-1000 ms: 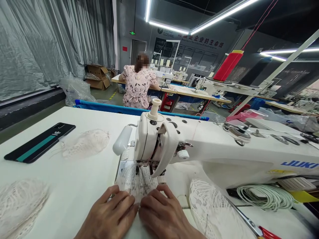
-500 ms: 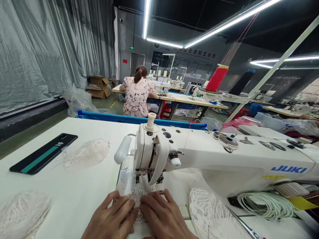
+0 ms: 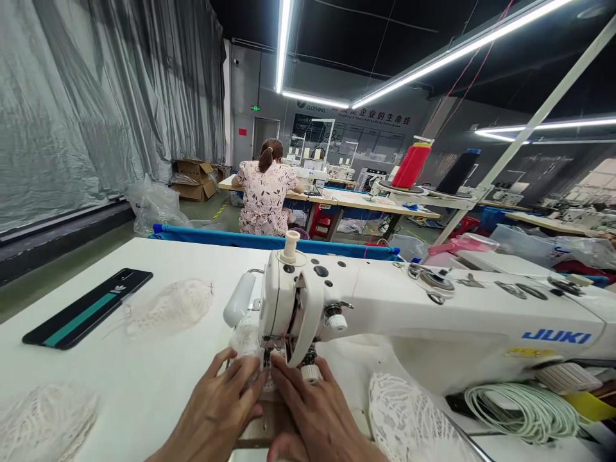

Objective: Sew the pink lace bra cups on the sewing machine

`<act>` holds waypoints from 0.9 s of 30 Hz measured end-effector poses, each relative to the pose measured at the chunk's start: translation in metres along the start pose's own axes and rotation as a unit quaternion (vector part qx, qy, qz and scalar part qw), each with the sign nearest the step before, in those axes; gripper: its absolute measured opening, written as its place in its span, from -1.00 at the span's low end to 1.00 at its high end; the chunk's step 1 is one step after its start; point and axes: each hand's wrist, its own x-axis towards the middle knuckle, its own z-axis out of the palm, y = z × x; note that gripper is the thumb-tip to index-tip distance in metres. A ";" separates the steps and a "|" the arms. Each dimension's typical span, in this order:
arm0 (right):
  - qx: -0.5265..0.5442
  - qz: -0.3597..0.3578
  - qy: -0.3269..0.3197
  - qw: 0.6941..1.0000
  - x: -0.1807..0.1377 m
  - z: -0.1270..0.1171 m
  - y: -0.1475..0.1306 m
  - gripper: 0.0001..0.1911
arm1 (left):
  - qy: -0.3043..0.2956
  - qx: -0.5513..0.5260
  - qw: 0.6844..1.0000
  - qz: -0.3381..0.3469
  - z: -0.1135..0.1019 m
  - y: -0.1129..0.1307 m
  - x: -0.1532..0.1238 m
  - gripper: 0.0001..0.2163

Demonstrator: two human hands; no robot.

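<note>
A white piece of lace (image 3: 247, 338) lies under the needle area of the white sewing machine (image 3: 385, 298). My left hand (image 3: 214, 404) rests on the lace left of the presser foot (image 3: 267, 357), fingers stretched forward and flat. On the near right side of the foot, my right hand (image 3: 317, 407) presses the lace with extended fingers, its thumb apart below. Both hands' fingertips are close to the foot, and part of the lace is hidden beneath them. Another lace piece (image 3: 402, 410) lies right of my right hand.
On the left of the white table (image 3: 158, 391) lie a dark phone (image 3: 89, 308) and lace pieces (image 3: 173, 307). Coiled pale green cord (image 3: 522, 410) and a partly hidden metal tool (image 3: 469, 439) lie at right. Ahead, a co-worker (image 3: 267, 192) sits at another table.
Both hands have moved forward, closer to the presser foot, and the lace has fed away from me under it. The view has tilted slightly upward.
</note>
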 end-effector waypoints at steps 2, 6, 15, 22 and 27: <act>-0.007 0.000 -0.005 1.000 0.001 0.000 0.000 -0.14 | 0.005 0.001 1.000 -0.003 0.001 0.000 -0.001 -0.67; -0.021 -0.003 -0.008 1.000 0.001 -0.006 0.000 -0.16 | 0.014 0.008 1.000 -0.001 0.008 -0.002 -0.008 -0.72; 0.043 0.013 0.149 0.988 -0.003 0.014 -0.015 -0.23 | 0.046 0.042 0.997 0.049 0.003 0.005 -0.013 -0.71; 0.042 0.012 0.159 0.986 0.000 0.015 -0.016 -0.24 | 0.017 0.038 0.998 0.040 0.009 0.004 -0.019 -0.71; 0.021 0.002 0.151 0.988 -0.002 0.012 -0.011 -0.28 | 0.033 0.038 0.998 0.028 0.012 0.000 -0.020 -0.76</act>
